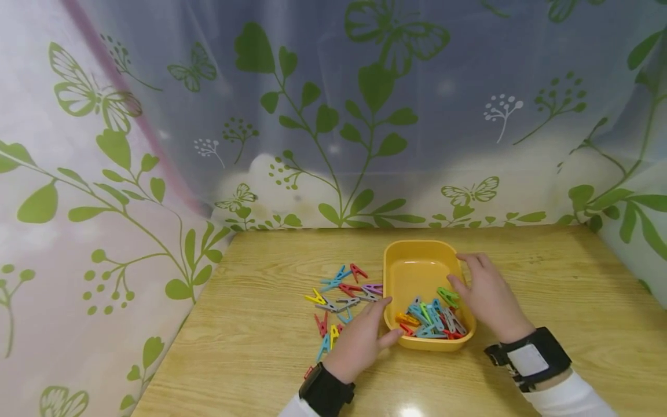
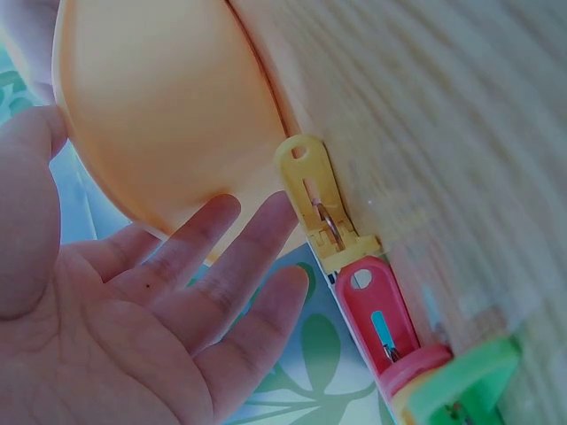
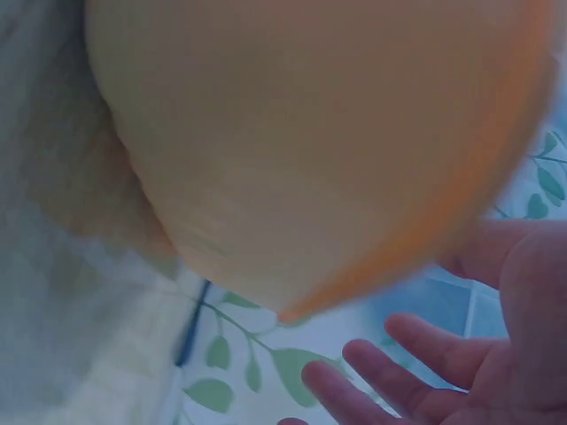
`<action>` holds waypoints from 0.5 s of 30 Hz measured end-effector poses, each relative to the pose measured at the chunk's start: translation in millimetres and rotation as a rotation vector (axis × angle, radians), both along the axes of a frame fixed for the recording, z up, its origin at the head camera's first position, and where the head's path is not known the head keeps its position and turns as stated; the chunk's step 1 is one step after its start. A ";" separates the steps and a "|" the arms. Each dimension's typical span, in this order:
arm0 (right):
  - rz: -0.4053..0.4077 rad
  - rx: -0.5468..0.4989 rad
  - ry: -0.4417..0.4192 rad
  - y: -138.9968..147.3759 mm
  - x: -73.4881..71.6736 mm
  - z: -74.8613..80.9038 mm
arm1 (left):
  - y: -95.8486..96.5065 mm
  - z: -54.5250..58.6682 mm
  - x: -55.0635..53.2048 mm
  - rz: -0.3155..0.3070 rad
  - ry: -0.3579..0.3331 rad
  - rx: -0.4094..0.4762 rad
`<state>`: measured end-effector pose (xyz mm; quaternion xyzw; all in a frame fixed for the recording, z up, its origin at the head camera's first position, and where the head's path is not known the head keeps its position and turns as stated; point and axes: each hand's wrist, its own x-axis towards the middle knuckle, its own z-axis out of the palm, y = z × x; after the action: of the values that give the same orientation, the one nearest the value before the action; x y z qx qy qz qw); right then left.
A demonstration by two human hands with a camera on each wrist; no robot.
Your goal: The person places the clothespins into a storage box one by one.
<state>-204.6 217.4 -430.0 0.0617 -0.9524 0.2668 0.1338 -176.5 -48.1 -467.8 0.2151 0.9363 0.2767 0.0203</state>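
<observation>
A yellow rectangular plastic basin point(image 1: 414, 275) stands on the table between both hands. Several coloured clothespins point(image 1: 431, 317) lie heaped in its near end. At its left side is my left hand point(image 1: 358, 341), thumb by the near rim and fingers nearly straight along the outer wall, as the left wrist view shows. My right hand point(image 1: 492, 304) is at the right rim, thumb reaching over the edge and the other fingers spread outside. Beside the left hand, the left wrist view shows a yellow clothespin point(image 2: 310, 190), a red clothespin point(image 2: 379, 305) and a green clothespin point(image 2: 469, 385).
More loose clothespins point(image 1: 348, 301) in several colours are scattered on the wooden table point(image 1: 250, 313) left of the basin, some partly hidden by the left hand. A curtain point(image 1: 323, 174) with leaf and butterfly prints hangs along the table's back edge.
</observation>
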 end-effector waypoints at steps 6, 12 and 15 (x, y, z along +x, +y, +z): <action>0.019 -0.041 -0.122 -2.0 -6.0 -11.0 | -0.3 0.6 0.6 -0.001 0.002 -0.013; 0.042 -0.079 -0.159 -0.7 -10.9 -18.7 | 0.0 1.7 -0.1 0.000 -0.005 -0.012; 0.054 -0.109 -0.168 0.1 -13.5 -23.1 | -0.1 1.7 -0.3 0.002 -0.006 -0.009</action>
<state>-218.1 217.5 -453.2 0.0575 -0.9423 0.3259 0.0496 -176.8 -48.2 -466.1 0.2130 0.9377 0.2734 0.0239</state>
